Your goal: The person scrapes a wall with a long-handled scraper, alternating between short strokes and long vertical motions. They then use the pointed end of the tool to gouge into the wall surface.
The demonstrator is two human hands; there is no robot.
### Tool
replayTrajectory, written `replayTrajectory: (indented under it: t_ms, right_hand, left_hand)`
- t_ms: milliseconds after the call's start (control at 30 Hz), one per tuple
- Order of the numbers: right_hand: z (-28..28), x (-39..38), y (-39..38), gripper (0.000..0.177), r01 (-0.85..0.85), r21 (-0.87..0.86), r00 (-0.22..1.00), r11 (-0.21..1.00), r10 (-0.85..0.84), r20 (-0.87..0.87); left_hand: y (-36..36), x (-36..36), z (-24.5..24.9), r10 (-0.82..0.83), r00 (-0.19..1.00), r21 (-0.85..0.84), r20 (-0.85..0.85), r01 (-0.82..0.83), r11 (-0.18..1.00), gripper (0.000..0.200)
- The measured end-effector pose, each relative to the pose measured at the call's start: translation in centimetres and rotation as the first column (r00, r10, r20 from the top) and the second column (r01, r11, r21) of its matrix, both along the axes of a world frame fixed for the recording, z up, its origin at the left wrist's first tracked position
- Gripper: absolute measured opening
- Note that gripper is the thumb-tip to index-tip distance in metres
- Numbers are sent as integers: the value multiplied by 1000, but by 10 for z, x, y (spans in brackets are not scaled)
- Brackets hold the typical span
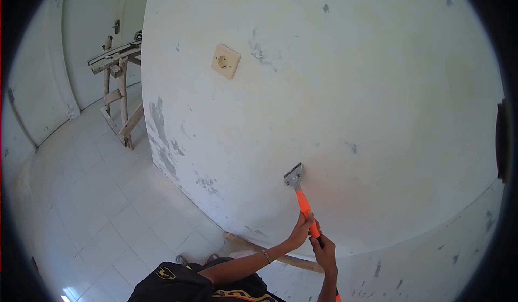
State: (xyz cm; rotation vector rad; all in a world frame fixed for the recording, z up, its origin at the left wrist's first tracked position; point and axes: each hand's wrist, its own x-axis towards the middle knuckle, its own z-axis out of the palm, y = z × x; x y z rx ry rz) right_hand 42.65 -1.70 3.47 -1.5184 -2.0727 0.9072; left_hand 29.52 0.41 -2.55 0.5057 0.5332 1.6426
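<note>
Left hand (300, 230) and right hand (325, 252) both wrapped tight on scraper (300, 191), blade against wall (350, 86) near its bottom edge; probably best held shallow, pressure even.

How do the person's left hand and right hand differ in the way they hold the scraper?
The left hand grasps the scraper higher on its orange handle, nearer the blade; the right hand grasps the lower end. The left wrist wears a bracelet; the right wrist shows none. The left forearm comes in from the side, the right rises from below. Both are shut on it.
</note>
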Motion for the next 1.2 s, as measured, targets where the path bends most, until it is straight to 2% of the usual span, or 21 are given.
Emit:
replayTrajectory:
  t_ms: [33,67,200,233,300,333,467,500,567,600,700,767,833,867,933,967,1033,1100,1167,1200]
  right_hand:
    - [2,2,1,32,-36,18,999,999,36,0]
    - [-2,-2,4,32,-40,60,999,997,39,28]
    - [6,-25,2,32,-23,65,985,998,12,170]
    - [2,-14,-2,32,-26,58,985,998,16,171]
    - [7,-3,-3,33,-31,35,998,999,28,63]
    - [13,-5,-3,34,-22,12,995,1000,21,96]
    - [20,-38,-6,34,-5,41,979,999,-3,202]
    - [16,-34,-7,34,-6,43,981,999,-3,196]
    - [7,-23,-10,35,10,34,997,999,-13,76]
    - [13,-21,-10,36,19,-24,997,1000,-17,81]
    - [12,-39,-6,39,2,1,988,1000,-2,152]
    - [2,-38,-10,38,49,6,975,999,-49,215]
    - [-2,-30,-14,39,32,30,991,999,-36,132]
    - [-1,-30,-12,39,25,29,991,999,-29,128]
    - [6,-29,-11,39,21,-35,995,999,-17,95]
    - [2,-31,-11,39,21,-35,996,999,-18,93]
    - [-14,-41,-8,40,48,-12,982,999,-45,181]
    - [-30,-32,-17,39,62,16,989,998,-63,131]
    - [-31,-22,-17,36,61,-6,998,998,-61,7]
    - [-27,-21,-14,37,42,-20,999,999,-42,11]
  left_hand:
    - [-3,2,2,-48,999,-11,-8,48,999,24]
    - [-1,-4,0,-11,998,-35,-55,9,999,36]
    - [9,-16,-14,41,998,7,-53,-41,999,39]
    - [2,-11,-9,44,998,0,-52,-44,999,39]
    - [-4,-5,-1,-70,990,-22,-120,68,997,39]
    - [-4,-6,0,-79,992,-42,-103,75,996,38]
    - [3,-26,-11,5,996,-28,-91,-7,1000,39]
    - [1,-23,-9,6,995,-25,-97,-9,1000,39]
    - [-5,-13,-6,-5,992,-96,-125,-7,995,37]
    - [-7,-13,-4,-23,996,-79,-82,17,997,37]
    - [-2,-31,-9,-7,999,-65,-39,5,998,30]
    - [-2,-26,-11,1,999,-54,-47,-3,999,30]
    - [-7,-17,-9,58,996,-60,-63,-62,996,29]
    - [-8,-14,-9,26,998,-72,-65,-31,997,28]
    - [-6,-23,-7,43,998,-100,-54,-48,994,27]
    - [-5,-27,-7,47,998,-125,-42,-52,991,27]
    - [2,-29,-20,42,999,-70,-17,-44,997,26]
    - [2,-17,-33,113,994,-77,12,-112,991,25]
    - [-5,-11,-29,46,996,-54,-73,-50,997,25]
    - [-3,-15,-28,46,996,-75,-73,-52,996,25]
